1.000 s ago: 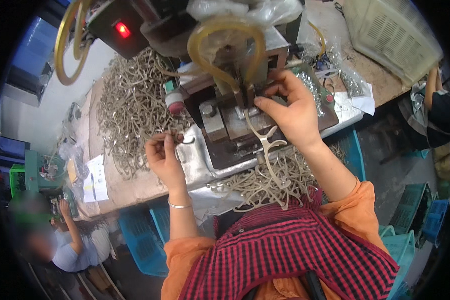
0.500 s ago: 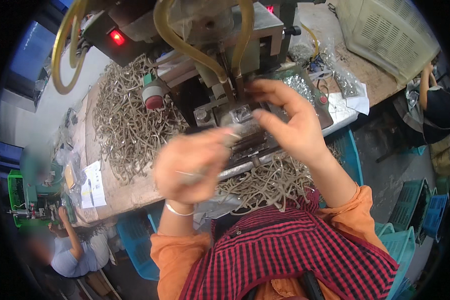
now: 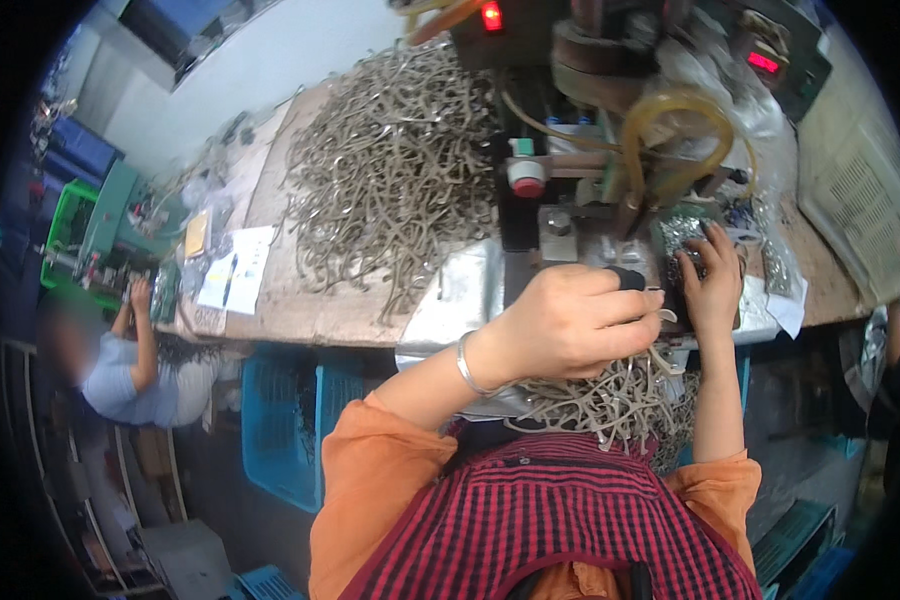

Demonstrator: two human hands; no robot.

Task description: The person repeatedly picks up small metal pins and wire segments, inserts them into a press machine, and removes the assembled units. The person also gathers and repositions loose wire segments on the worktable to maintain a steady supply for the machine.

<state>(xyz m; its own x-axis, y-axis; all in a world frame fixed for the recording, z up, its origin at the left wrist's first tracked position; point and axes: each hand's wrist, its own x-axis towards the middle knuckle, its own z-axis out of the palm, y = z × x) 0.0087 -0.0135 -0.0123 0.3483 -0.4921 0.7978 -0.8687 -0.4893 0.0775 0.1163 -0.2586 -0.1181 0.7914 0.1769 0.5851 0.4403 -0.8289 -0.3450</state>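
My left hand (image 3: 570,325) is closed in front of the press, its thumb and fingers pinched on a curved metal piece (image 3: 667,315) whose end sticks out past the fingertips. A black cover (image 3: 626,280) shows at one of its fingers. My right hand (image 3: 712,285) reaches into a tray of small shiny metal parts (image 3: 684,228). Its fingers are apart and touch the parts; nothing shows gripped in them. Just left of the tray is the press's metal fixture (image 3: 560,235), partly hidden by my left hand. Below my hands lies a heap of curved metal pieces (image 3: 610,405).
A larger pile of curved metal pieces (image 3: 400,160) covers the table's left part. Yellow tubes (image 3: 675,105) hang from the press, beside a red button (image 3: 526,180). A pale plastic crate (image 3: 855,190) stands right, a blue basket (image 3: 280,430) below left. Another person (image 3: 135,370) works far left.
My right hand has gone from the press fixture to the tray of small parts. My left hand, blurred before, now holds its metal piece at the fixture's near side. The whole view has shifted.
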